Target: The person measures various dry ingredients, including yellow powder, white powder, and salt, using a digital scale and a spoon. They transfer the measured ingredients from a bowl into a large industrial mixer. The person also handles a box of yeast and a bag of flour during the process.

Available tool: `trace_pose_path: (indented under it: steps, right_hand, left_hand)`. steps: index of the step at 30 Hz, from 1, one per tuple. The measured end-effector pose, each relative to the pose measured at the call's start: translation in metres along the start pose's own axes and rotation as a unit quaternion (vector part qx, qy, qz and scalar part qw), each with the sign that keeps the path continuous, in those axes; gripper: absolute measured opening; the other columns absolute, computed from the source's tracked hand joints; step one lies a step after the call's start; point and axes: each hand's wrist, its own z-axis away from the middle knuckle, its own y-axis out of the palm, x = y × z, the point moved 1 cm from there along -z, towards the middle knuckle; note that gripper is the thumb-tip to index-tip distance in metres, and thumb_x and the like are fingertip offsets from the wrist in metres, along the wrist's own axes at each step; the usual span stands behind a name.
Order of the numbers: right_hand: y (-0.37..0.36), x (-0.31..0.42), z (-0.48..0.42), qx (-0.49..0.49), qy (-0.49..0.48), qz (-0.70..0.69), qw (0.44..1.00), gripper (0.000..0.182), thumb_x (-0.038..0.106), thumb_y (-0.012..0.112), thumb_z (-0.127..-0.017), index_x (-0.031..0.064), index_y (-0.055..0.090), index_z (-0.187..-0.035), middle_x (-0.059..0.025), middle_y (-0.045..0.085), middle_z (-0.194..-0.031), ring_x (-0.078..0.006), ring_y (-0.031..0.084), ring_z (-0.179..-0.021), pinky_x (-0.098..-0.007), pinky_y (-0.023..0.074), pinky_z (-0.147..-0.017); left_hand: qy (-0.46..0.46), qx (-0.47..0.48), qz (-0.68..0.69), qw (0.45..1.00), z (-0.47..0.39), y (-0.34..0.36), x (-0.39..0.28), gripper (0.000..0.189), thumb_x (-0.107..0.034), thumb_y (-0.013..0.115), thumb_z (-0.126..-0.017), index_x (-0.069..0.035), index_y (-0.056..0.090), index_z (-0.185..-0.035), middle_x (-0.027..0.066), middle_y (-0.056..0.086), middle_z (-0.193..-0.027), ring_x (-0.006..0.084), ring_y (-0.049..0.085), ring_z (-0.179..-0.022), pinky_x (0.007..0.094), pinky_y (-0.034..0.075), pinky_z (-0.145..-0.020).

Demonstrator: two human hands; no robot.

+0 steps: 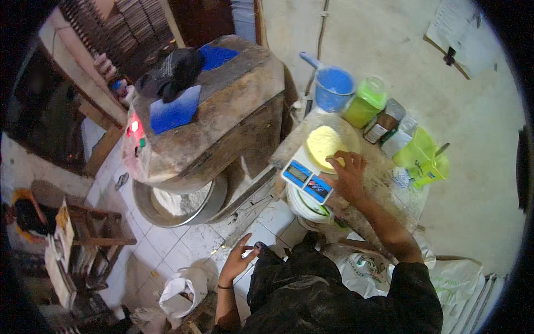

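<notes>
My right hand (349,177) is at the near right rim of a shallow yellow bowl (310,155), its fingers and thumb curled on the edge. Pale yellow powder (324,141) is heaped in the bowl. Under it is a white digital kitchen scale (288,174) with a blue front panel, set on a small worktable (381,192). The scale's display is too small to read. Lower and to the left, my left hand (238,262) hangs in the air over the tiled floor, fingers apart and holding nothing.
Behind the scale stand a blue dipper (334,89), a green lidded jar (365,102) and a green pitcher (421,156). At left a large mixer (225,121) covers a metal bowl (217,200) holding white flour. A white sack (183,292) sits on the floor.
</notes>
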Motion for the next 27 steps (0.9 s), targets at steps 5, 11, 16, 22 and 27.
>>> trace_pose_path:
  steps: [5, 11, 16, 22, 27]
  right_hand:
    - [0.003, 0.017, -0.004, 0.032, -0.028, 0.064, 0.997, 0.019, 0.026, 0.067, -0.064, 0.0156, 0.059, -0.076, -0.0006, 0.05, -0.09, -0.0226, 0.044, -0.09, -0.0446, 0.0292, -0.078]
    - [-0.034, 0.098, -0.033, 0.059, -0.086, -0.046, 0.994, 0.014, 0.012, 0.068, -0.062, 0.0115, 0.057, -0.071, -0.0032, 0.05, -0.076, -0.0231, 0.046, -0.08, -0.0404, 0.0293, -0.074]
    - [-0.014, 0.189, -0.03, 0.079, -0.25, -0.288, 0.921, 0.011, 0.015, 0.066, -0.068, 0.0128, 0.057, -0.075, -0.0049, 0.052, -0.077, -0.0243, 0.05, -0.075, -0.0399, 0.0346, -0.069]
    - [0.067, 0.326, -0.059, 0.258, -0.361, -0.459, 0.77, 0.015, 0.017, 0.062, -0.073, 0.0046, 0.055, -0.077, -0.0083, 0.05, -0.079, -0.0261, 0.049, -0.079, -0.0368, 0.0383, -0.068]
    - [0.176, 0.436, -0.099, 0.361, -0.346, -0.454, 0.737, 0.012, 0.011, 0.056, -0.075, 0.0001, 0.051, -0.078, -0.0192, 0.053, -0.075, -0.0376, 0.052, -0.075, -0.0433, 0.04, -0.064]
  left_hand:
    - [-0.081, -0.232, -0.133, 0.96, 0.065, -0.054, 0.231, 0.05, -0.026, 0.057, -0.081, 0.0, 0.043, -0.121, 0.0159, 0.057, -0.107, 0.0233, 0.059, -0.089, 0.0342, 0.045, -0.077]
    - [-0.376, -0.359, 0.367, 0.771, 0.196, -0.01, 0.401, 0.036, -0.028, 0.053, -0.082, -0.005, 0.051, -0.11, 0.0086, 0.056, -0.102, 0.0198, 0.055, -0.087, 0.0333, 0.044, -0.066]
    - [-0.417, -0.36, 0.451, 0.702, 0.206, 0.067, 0.387, 0.03, -0.029, 0.051, -0.084, -0.009, 0.051, -0.107, 0.0055, 0.056, -0.095, 0.0195, 0.055, -0.079, 0.0337, 0.043, -0.064]
    - [-0.234, -0.43, 0.424, 0.762, 0.151, 0.091, 0.339, 0.036, -0.029, 0.051, -0.083, -0.005, 0.051, -0.109, 0.0066, 0.058, -0.095, 0.0193, 0.054, -0.082, 0.0307, 0.043, -0.073]
    - [-0.201, -0.514, 0.583, 0.596, 0.138, 0.086, 0.32, 0.04, -0.029, 0.053, -0.082, -0.005, 0.047, -0.114, 0.0085, 0.056, -0.104, 0.0223, 0.052, -0.094, 0.0352, 0.042, -0.078]
